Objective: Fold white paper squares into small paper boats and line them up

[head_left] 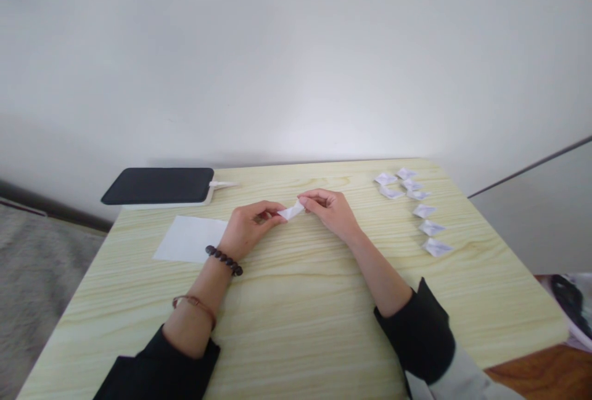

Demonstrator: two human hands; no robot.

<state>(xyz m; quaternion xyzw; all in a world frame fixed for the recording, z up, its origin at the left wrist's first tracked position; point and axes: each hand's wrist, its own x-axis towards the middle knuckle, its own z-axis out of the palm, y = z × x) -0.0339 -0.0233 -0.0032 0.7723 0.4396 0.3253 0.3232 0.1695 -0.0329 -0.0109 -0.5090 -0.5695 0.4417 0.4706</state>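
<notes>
A small folded white paper boat is held just above the table by both hands. My left hand pinches its left end between thumb and fingers. At its right end, my right hand grips the other tip the same way. On the right side of the table stand several finished-looking paper boats, loosely grouped toward the back and in a short column. A flat sheet of white paper lies to the left, partly hidden behind my left wrist.
A dark-screened phone rests on a white block at the back left, with a white cable at its right end. The light wooden table meets a white wall. A container with dark contents sits low at the far right.
</notes>
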